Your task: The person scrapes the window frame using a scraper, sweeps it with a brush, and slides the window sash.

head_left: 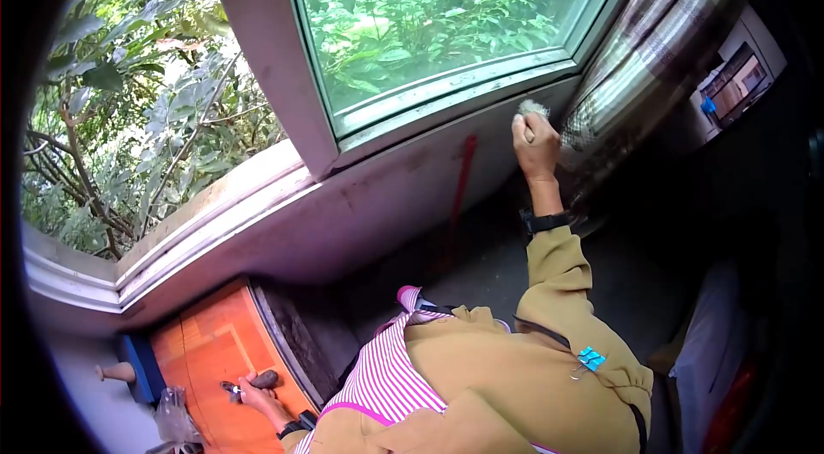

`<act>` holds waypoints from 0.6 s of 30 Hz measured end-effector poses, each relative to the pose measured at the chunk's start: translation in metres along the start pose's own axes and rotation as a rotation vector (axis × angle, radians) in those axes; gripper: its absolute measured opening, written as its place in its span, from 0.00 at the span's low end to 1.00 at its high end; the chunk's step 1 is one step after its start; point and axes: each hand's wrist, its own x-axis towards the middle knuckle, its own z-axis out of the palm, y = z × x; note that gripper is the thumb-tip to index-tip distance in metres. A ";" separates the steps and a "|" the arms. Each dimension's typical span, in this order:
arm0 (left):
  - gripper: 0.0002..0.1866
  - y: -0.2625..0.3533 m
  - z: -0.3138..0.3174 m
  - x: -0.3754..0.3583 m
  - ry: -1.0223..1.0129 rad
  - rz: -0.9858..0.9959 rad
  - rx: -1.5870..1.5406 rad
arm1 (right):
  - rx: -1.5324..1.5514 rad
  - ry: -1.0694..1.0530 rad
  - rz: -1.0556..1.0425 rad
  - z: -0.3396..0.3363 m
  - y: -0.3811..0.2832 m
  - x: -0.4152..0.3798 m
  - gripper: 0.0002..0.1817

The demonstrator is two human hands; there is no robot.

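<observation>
My right hand (536, 145) is raised near the lower right corner of the closed window pane. Its fingers are wrapped round a pale, fluffy cloth or brush (534, 108), which sticks out above the fist beside the wall under the frame. At the lower left, over an orange wooden surface (202, 351), my left hand (257, 394) is closed on a small dark-handled tool (266, 379). A shiny metal part of that tool shows to the left of the fingers. What kind of tool it is cannot be made out.
An open window with a white sill (215, 209) is at the left, with bushes outside. A plaid curtain (644, 51) hangs at the right. A red stick (464, 175) leans on the wall. A clear plastic bag (176, 415) and a blue object (143, 368) are at the lower left.
</observation>
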 end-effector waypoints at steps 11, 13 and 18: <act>0.18 0.000 0.002 -0.009 -0.010 -0.023 -0.189 | 0.343 -0.719 -0.200 0.044 -0.154 -0.008 0.17; 0.19 -0.018 0.004 0.008 0.083 0.014 -0.208 | 0.411 -0.787 -0.145 0.057 -0.171 -0.012 0.15; 0.20 -0.011 0.000 -0.007 0.035 -0.017 -0.116 | 0.407 -0.805 -0.269 0.091 -0.195 -0.014 0.13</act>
